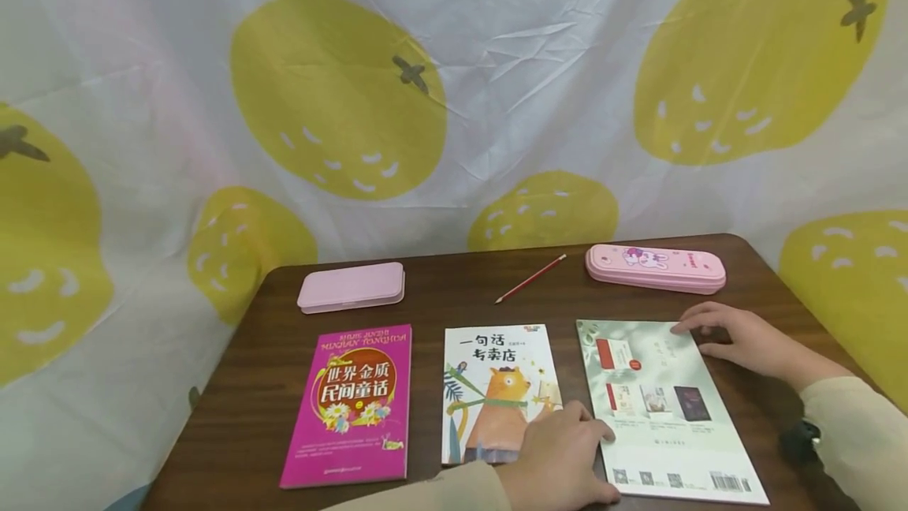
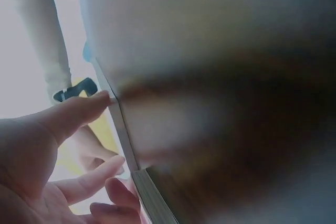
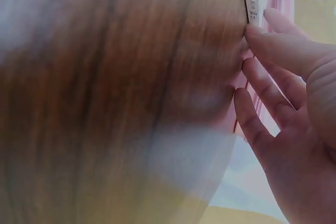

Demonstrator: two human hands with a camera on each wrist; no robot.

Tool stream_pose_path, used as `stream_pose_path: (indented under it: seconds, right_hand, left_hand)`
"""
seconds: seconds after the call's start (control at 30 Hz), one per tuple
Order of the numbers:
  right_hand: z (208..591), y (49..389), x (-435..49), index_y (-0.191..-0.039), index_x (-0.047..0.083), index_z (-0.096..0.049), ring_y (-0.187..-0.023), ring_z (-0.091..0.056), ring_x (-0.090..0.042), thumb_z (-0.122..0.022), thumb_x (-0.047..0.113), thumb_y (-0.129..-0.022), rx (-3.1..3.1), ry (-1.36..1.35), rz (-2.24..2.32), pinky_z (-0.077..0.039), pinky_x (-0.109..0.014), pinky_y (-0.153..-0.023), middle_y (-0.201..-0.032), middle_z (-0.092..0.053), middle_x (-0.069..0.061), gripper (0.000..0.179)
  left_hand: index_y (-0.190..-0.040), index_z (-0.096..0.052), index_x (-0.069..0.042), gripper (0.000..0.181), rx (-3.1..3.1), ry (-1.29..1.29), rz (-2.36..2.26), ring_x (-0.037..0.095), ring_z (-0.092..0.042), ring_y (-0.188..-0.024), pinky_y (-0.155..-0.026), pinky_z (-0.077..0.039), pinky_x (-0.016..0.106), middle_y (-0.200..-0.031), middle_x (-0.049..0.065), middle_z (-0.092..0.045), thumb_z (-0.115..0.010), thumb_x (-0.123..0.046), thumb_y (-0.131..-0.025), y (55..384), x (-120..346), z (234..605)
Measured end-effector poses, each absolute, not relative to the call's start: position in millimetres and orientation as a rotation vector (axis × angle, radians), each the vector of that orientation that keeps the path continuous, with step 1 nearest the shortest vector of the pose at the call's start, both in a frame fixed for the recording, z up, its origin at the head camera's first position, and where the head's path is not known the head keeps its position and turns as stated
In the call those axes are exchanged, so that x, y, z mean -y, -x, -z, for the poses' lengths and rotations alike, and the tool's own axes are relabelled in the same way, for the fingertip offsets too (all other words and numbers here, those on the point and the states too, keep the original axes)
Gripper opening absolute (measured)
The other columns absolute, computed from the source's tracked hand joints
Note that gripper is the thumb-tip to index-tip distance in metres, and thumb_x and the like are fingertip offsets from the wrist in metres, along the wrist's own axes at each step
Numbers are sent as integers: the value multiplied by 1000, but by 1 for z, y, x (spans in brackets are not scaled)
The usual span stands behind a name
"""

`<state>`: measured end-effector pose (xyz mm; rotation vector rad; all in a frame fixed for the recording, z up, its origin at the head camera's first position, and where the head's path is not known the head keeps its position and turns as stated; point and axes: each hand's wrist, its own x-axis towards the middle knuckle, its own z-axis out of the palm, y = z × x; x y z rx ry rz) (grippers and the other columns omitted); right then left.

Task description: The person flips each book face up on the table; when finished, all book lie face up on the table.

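At the right of the table lies a pale green and white book [image 1: 660, 440], back cover up, with barcodes and small book pictures. My left hand [image 1: 560, 456] rests at its left edge, thumb and fingertips touching the side. In the left wrist view the thumb [image 2: 89, 109] meets a book's thin edge. My right hand [image 1: 745, 345] is at the book's upper right edge, fingers loosely extended. The right wrist view shows the right hand's fingertips [image 3: 254, 31] by the book's corner. Partly beneath my left forearm and hand is a bear-cover book [image 1: 496, 408].
A magenta storybook [image 1: 355, 448] lies to the left. Along the back of the brown table [image 1: 454, 290] are a plain pink case [image 1: 351, 286], a red pencil [image 1: 530, 279] and a pink rabbit pencil case [image 1: 656, 268]. Behind hangs a lemon-print curtain [image 1: 511, 101].
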<state>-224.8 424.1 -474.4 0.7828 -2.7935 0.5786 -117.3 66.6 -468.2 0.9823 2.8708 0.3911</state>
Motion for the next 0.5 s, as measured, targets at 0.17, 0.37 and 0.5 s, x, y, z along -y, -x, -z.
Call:
stream_pose_path:
  seconds: [0.17,0.37,0.5]
  right_hand:
    - [474,228,-426,-112,23,-79,-97,-59,-4,-89,-1,-71,2792,-747,-565,-50,-20,-80,-115,-66,-1,48]
    - [476,231,-435,-108,24,-81,-98,-58,2,-92,6,-70,2813,-713,-591,-49,-17,-82,-113,-67,-1,43]
    - [477,232,-438,-108,22,-80,-98,-58,4,-91,9,-72,2784,-791,-638,-46,-12,-82,-112,-68,-1,40]
  left_hand:
    - [-117,-71,-37,57,-2880,-973,-358,-3,-51,-89,-65,-39,23,-103,-17,-56,-91,-56,-67,117,-68,468]
    - [-115,-72,-36,55,-2900,-991,-326,0,-55,-89,-66,-41,22,-103,-16,-59,-90,-57,-68,117,-65,467]
    - [-108,-71,-40,44,-2902,-1023,-329,-1,-53,-83,-65,-39,19,-89,-21,-59,-90,-53,-70,117,-61,469]
